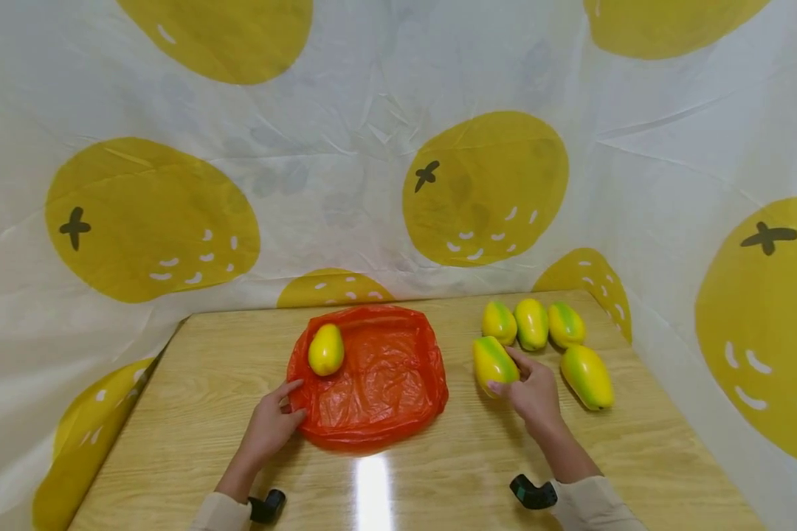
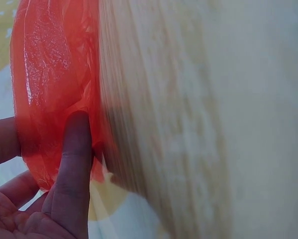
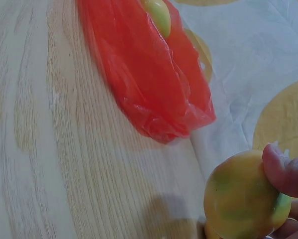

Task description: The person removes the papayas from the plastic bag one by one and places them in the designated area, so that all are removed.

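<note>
A red plastic bag point(image 1: 380, 391) lies on the table with its mouth spread wide and its sides standing up as a low wall. Inside it, toward the back left, sits one yellow papaya point(image 1: 326, 349). My left hand point(image 1: 272, 422) pinches the bag's left side, thumb on one face of the thin plastic point(image 2: 54, 64) and fingers on the other. To the right of the bag, my right hand point(image 1: 531, 389) grips a yellow papaya with a green streak point(image 1: 494, 363) between thumb and fingers. That papaya point(image 3: 238, 196) appears above the tabletop in the right wrist view.
Behind the right hand, three more papayas point(image 1: 531, 324) stand in a row. Another papaya point(image 1: 587, 377) lies just right of that hand. The wooden table point(image 1: 206, 369) meets a white cloth with yellow fruit prints point(image 1: 345, 214) at the back and sides.
</note>
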The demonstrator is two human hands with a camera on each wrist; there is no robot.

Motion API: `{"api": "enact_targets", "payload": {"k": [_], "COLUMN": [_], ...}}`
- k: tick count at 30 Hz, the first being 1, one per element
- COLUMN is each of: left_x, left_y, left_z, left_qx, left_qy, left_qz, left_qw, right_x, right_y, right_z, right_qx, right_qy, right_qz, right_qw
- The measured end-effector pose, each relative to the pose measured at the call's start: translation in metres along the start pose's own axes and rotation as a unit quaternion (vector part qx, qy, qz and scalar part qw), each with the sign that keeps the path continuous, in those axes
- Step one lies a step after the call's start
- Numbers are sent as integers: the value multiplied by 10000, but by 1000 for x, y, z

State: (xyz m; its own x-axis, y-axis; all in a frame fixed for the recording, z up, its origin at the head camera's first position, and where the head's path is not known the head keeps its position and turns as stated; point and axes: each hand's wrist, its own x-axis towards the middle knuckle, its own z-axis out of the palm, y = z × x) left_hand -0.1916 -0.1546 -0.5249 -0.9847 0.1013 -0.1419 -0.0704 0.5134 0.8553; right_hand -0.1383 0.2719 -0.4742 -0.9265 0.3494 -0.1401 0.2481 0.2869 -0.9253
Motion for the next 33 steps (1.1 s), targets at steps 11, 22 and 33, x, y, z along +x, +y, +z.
{"api": "enact_targets", "payload": {"k": [11,22,33], "left_x": [-1,-3,-2], "left_y": [3,4,3], "left_z": [0,0,0], "left_qx": [82,263,304], "left_qy": [-98,-93,-131], "left_qz": [-66,-113,-78], "left_qw": [9999,9995,9994], "right_x": [3,5,5], "right_y": [10,17,25], "right_z": [-14,-24,-31], "right_qx": [48,-26,-27], "right_qy": [12,133,195], "right_qz": [88,176,237], "right_qw": [9999,9998,9995]}}
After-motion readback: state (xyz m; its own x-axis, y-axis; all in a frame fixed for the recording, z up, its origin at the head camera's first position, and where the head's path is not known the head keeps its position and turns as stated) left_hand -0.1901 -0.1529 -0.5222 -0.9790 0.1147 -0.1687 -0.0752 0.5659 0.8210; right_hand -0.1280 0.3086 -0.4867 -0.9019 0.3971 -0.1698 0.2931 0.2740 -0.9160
